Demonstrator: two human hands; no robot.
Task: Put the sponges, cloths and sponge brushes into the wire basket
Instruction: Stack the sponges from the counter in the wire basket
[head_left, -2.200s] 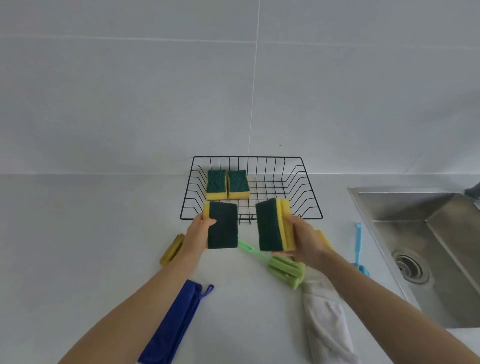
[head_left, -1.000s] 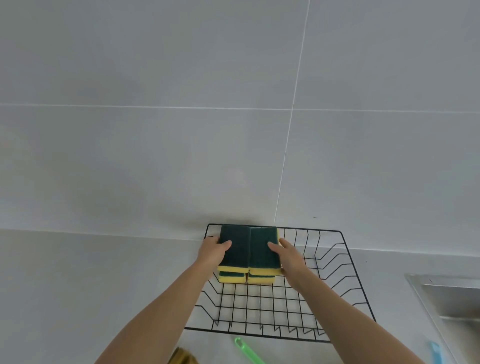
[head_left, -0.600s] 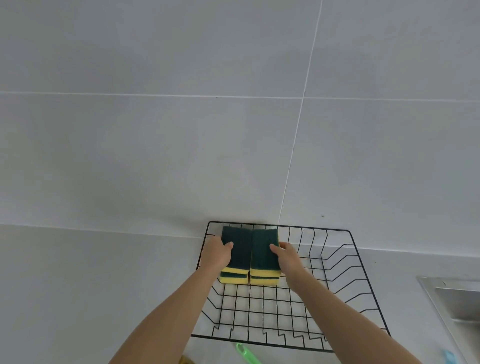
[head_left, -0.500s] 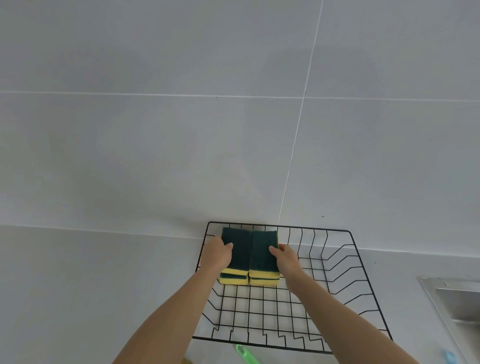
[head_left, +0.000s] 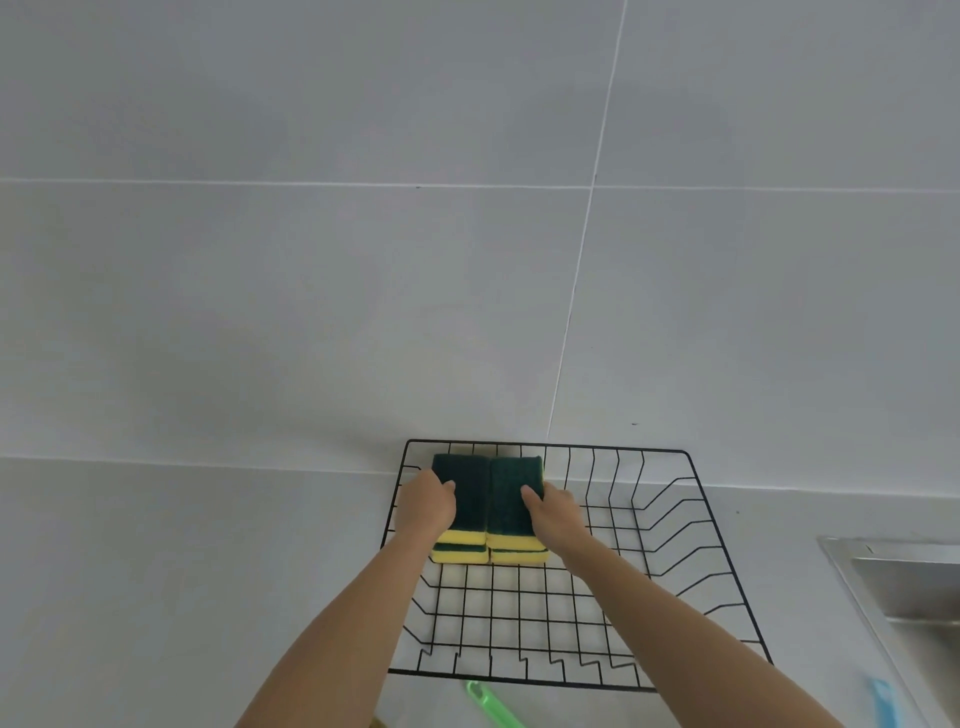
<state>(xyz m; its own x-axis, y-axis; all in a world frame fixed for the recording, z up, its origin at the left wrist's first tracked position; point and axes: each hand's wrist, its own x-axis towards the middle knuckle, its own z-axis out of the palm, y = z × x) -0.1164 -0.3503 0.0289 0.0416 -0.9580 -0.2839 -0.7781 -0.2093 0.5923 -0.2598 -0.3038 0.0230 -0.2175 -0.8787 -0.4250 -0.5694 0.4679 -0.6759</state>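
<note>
Left hand, right hand gripping stacked sponges (4) inside wire basket.

Four sponges sit in two stacks of two in one wire basket. Two brush handles show: one green, one blue.

The black wire basket sat on the counter right up against the tiled wall, with four yellow sponges in its back-left corner, green scrubby sides up. They were in two stacks of two, side by side and touching. Just in front of the basket's near rim, a green brush handle and a blue one poked into view.
</note>
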